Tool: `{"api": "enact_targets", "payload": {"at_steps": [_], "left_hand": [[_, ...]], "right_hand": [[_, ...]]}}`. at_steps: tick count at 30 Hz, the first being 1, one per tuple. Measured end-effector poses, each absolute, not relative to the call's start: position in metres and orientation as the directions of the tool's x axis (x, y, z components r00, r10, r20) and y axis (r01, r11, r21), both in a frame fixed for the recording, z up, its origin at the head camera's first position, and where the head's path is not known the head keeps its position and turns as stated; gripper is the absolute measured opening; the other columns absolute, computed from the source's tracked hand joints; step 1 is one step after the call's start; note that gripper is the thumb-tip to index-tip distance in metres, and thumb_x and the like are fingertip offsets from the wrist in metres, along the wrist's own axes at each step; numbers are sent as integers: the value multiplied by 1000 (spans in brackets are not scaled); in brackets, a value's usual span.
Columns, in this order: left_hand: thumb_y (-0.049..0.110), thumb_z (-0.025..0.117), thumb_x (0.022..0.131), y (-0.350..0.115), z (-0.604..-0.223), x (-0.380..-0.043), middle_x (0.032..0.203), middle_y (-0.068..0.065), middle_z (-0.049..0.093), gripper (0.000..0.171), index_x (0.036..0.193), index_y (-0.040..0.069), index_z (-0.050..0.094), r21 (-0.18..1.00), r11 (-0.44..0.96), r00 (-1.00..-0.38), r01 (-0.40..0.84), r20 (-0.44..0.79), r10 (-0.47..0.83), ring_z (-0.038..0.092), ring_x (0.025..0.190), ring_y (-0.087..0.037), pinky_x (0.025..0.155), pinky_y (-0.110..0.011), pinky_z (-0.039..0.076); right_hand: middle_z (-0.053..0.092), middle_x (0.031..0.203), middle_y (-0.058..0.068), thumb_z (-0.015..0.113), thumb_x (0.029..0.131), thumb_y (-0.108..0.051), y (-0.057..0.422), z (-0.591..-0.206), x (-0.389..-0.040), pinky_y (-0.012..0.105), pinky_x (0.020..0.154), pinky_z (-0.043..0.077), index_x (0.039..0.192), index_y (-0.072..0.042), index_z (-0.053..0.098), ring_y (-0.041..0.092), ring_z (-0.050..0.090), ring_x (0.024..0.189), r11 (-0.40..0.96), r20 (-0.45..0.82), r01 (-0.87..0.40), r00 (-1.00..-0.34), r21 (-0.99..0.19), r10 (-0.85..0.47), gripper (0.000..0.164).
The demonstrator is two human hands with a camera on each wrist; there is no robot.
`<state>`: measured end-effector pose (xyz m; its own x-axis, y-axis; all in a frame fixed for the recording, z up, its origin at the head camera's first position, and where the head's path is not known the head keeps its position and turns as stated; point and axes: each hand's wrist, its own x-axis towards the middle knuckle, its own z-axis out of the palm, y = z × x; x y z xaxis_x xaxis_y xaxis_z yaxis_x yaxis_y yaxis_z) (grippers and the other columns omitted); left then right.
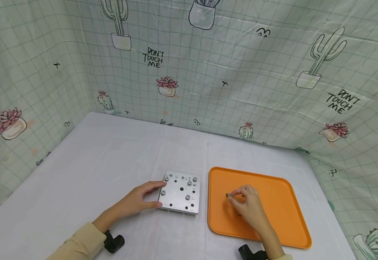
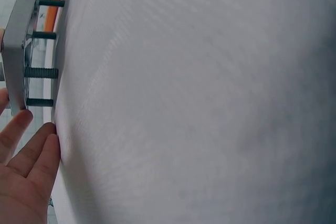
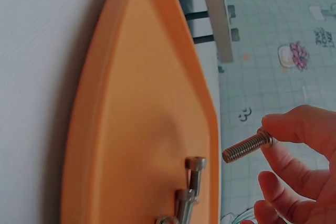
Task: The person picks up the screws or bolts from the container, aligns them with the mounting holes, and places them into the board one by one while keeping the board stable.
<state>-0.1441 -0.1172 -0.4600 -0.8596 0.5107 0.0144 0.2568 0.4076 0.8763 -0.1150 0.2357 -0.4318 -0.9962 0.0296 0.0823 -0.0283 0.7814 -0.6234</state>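
A silver metal plate (image 1: 176, 202) with drilled holes stands on the table. Several socket-head screws (image 1: 187, 197) sit in it, their threaded shanks (image 2: 42, 72) sticking out below. My left hand (image 1: 140, 196) touches the plate's left edge, its thumb and fingers extended and spread along that side. Over the orange tray (image 1: 273, 206), my right hand (image 1: 249, 207) pinches a socket-head screw (image 3: 244, 147) by its head between thumb and index finger. The threaded end of this screw points away from the fingertips. Loose screws (image 3: 195, 174) lie in the tray, mostly hidden by the hand in the head view.
A white cloth covers the table (image 1: 127, 155). The tray stands a short gap to the right of the plate, with a raised rim. A cactus-print curtain (image 1: 221, 72) surrounds the table at the back and sides.
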Motion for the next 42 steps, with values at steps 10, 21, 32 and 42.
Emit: {"api": "enact_targets", "payload": {"at_steps": [10,21,32,42], "left_hand": [[33,71,81,-119,-461,-143,143,-11,44,62,135,14,49,875,404,-855,265,20,518,41,132,-32,108,-48,35],[34,72,81,-118,-464,-145,142,-10,44,62,135,15,50,873,398,-854,282,39,519,41,131,-31,109,-46,35],[33,72,80,-117,-464,-146,142,-10,45,61,135,16,50,868,408,-859,282,38,511,42,131,-30,109,-46,34],[34,72,81,-119,-462,-144,142,-10,45,61,135,15,50,865,413,-858,286,39,512,41,132,-30,109,-47,34]], "right_hand": [[54,95,9,71,81,-15,208,-424,-128,24,69,40,86,-10,66,23,43,91,737,91,-62,-996,-673,0,9],[53,93,11,72,80,-15,168,-423,-141,24,71,40,87,-10,68,21,43,88,628,89,-86,-996,-773,-27,10],[52,92,8,73,80,-19,151,-435,-143,22,70,37,89,-14,71,20,43,89,536,56,-62,-998,-842,-26,11],[53,97,4,73,80,-23,145,-439,-143,23,72,37,90,-14,71,19,43,91,516,56,-60,-998,-854,-25,14]]}}
